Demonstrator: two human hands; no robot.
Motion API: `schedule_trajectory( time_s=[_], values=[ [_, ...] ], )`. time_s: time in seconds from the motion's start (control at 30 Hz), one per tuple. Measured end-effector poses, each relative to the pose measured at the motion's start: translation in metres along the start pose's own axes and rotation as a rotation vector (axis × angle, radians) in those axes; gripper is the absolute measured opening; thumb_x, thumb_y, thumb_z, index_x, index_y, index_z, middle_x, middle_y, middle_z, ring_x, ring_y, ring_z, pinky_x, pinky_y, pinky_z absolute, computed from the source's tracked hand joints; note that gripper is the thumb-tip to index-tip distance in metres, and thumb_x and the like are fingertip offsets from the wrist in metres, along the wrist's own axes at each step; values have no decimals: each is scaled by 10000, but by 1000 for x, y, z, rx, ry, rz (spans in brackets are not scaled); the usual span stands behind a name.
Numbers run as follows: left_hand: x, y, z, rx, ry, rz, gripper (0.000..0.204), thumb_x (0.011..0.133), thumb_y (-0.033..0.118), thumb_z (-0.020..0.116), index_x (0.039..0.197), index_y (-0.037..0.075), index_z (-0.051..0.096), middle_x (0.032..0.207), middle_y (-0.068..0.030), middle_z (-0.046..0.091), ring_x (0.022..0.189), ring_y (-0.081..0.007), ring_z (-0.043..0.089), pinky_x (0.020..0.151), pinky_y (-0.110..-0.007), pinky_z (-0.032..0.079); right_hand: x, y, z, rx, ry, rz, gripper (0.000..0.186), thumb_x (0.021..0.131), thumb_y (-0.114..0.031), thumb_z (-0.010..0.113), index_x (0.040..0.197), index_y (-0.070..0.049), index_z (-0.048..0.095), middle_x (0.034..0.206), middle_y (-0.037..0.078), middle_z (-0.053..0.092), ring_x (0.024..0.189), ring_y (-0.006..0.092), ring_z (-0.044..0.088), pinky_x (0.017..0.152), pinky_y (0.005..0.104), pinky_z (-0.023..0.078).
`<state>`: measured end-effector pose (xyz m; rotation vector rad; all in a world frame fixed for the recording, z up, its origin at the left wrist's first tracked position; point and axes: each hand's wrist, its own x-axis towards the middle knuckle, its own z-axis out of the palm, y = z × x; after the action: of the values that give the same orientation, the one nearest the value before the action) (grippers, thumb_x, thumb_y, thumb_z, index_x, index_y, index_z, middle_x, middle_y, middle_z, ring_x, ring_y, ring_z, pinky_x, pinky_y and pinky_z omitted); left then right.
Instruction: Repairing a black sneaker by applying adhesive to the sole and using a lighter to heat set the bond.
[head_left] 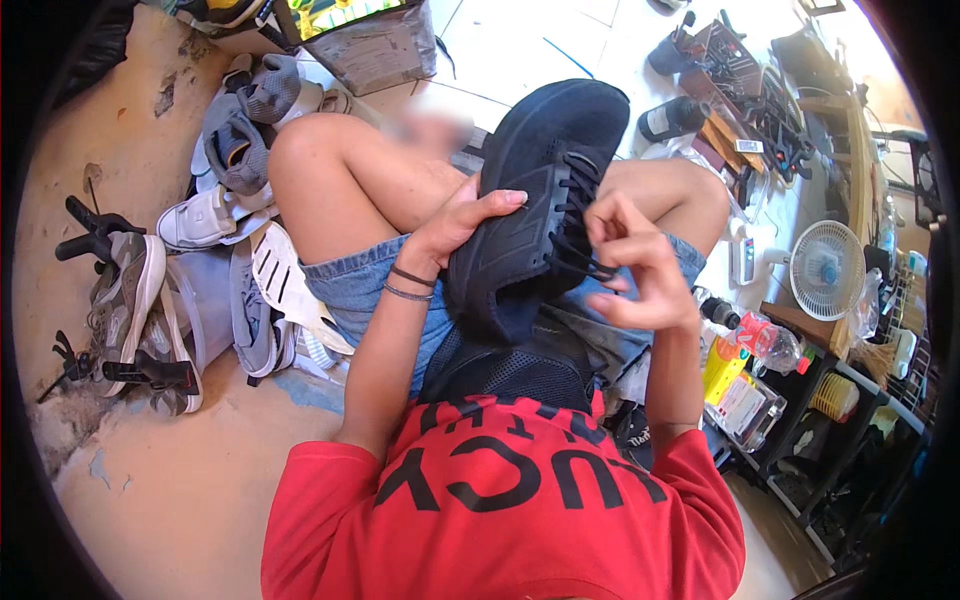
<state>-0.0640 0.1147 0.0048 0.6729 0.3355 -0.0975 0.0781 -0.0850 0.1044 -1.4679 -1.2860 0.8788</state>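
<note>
A black lace-up sneaker point(515, 215) is held up over my lap, its toe pointing away from me. My left hand point(465, 215) grips it along the left side, the thumb lying across the upper and the fingers hidden behind. Beside the lacing, my right hand point(640, 260) has its fingers curled around a black shoelace point(582, 262) pulled out to the right. More lace crosses the shoe's tongue in rows. Under the sneaker, against my red shirt, lies a black mesh item point(510, 372), partly covered.
Grey and white shoes point(235, 150) pile up on the left, with clamped sneakers point(140, 300) nearer. A cardboard box point(370, 50) stands ahead. To the right are a tool holder point(725, 60), a dark bottle point(672, 118), a white fan point(827, 270), plastic bottles point(770, 343) and a black rack point(835, 440).
</note>
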Motion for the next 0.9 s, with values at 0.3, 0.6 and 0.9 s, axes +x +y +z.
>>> schedule_trajectory(
  time_s=[0.3, 0.6, 0.9],
  values=[
    [28, 14, 3, 349, 150, 273, 702, 865, 243, 769, 1416, -27, 426, 1273, -115, 603, 1133, -177, 606, 985, -308, 502, 6, 2, -4, -632, 116, 342, 251, 747, -234, 766, 765, -31, 620, 603, 23, 551, 657, 238, 491, 643, 349, 407],
    [63, 87, 30, 453, -188, 347, 763, 862, 255, 756, 1468, -16, 379, 1329, -140, 578, 1160, -177, 589, 1025, -310, 471, 19, 5, -35, 39, 449, -484, 356, 741, -214, 732, 587, -33, 467, 528, 65, 442, 581, 201, 450, 514, 333, 321],
    [108, 79, -13, 869, -189, 504, 886, 737, 355, 882, 1412, 12, 422, 1257, -152, 617, 1139, -178, 578, 980, -304, 464, 18, 2, 7, -488, 272, 239, 367, 775, -233, 687, 533, -63, 469, 499, 24, 416, 423, 188, 389, 509, 328, 298]
  ],
)
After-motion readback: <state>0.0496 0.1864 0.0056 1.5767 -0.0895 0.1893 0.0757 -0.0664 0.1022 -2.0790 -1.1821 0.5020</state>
